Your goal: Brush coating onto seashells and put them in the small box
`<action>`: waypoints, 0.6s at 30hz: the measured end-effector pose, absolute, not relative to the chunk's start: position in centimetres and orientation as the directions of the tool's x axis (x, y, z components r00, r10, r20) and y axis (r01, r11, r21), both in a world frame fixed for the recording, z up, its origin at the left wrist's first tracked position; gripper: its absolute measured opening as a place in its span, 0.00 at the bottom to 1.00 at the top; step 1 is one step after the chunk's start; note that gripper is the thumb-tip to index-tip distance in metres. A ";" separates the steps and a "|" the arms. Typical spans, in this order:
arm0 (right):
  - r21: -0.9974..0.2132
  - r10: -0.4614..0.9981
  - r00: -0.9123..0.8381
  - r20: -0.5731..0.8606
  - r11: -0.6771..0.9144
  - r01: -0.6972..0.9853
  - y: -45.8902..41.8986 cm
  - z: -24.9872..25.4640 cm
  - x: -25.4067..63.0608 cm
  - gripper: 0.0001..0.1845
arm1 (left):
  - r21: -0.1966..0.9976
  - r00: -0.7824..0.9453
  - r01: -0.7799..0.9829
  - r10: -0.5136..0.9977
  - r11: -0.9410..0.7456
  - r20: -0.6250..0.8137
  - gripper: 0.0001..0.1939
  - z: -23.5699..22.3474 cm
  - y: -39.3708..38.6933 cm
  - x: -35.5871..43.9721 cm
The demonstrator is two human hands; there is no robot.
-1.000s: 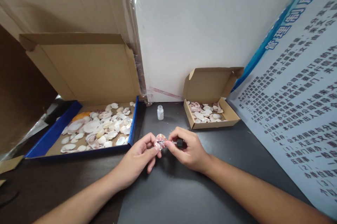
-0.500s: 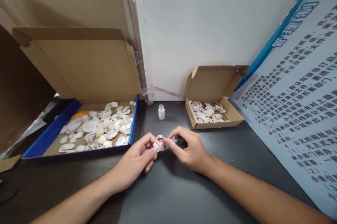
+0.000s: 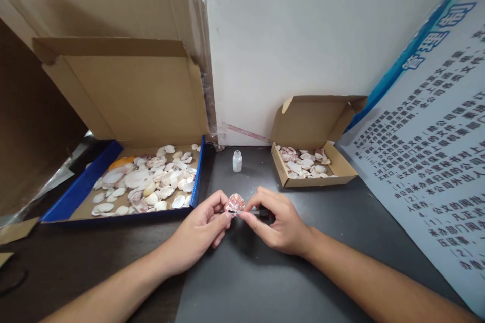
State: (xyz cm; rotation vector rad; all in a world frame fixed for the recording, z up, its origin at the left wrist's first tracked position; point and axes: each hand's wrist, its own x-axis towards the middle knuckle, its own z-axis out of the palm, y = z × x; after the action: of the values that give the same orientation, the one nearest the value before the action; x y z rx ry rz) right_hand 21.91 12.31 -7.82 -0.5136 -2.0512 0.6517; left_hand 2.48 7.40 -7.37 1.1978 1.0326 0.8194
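A small red-and-white scallop shell [image 3: 236, 201] is pinched at its lower left by the thumb and fingers of my left hand [image 3: 206, 227]. My right hand [image 3: 278, 219] grips a thin brush-like stick with a black end [image 3: 264, 214] between thumb and fingers. The stick lies nearly level, and its dark tip reaches the lower edge of the shell. Most of the black end is hidden under my right fingers. Beyond my hands a small clear bottle [image 3: 237, 162] stands upright and uncapped, with something whitish inside.
On the left a blue-edged cardboard box [image 3: 195, 181] lies open, full of pale shells [image 3: 151, 179]. A smaller brown box [image 3: 318, 182] with more shells stands open at the back right. A printed poster [image 3: 428, 146] leans along the right, and a white panel [image 3: 303, 25] rises behind.
The shell has turned so its fan-shaped ribbed face shows. The stick now shows across its lower edge. The whole view has shifted slightly, putting the boxes farther right in the picture.
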 end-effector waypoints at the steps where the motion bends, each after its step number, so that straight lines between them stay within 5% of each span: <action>1: -0.622 0.583 -0.509 0.634 0.775 0.113 12.4 -7.9 21.9 0.03 | 0.980 0.339 0.023 0.921 0.196 -0.192 0.16 -7.5 7.4 2.5; 18: -0.673 0.662 -0.449 0.600 0.721 0.165 12.6 -8.2 22.0 0.03 | 0.981 0.340 0.071 0.920 0.182 -0.195 0.16 -7.3 7.4 2.5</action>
State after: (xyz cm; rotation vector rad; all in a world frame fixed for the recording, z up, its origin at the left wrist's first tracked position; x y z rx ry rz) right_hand 22.02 12.56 -8.22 -0.6312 -1.9879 0.6685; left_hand 2.53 7.43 -7.35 1.2409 1.0583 0.7929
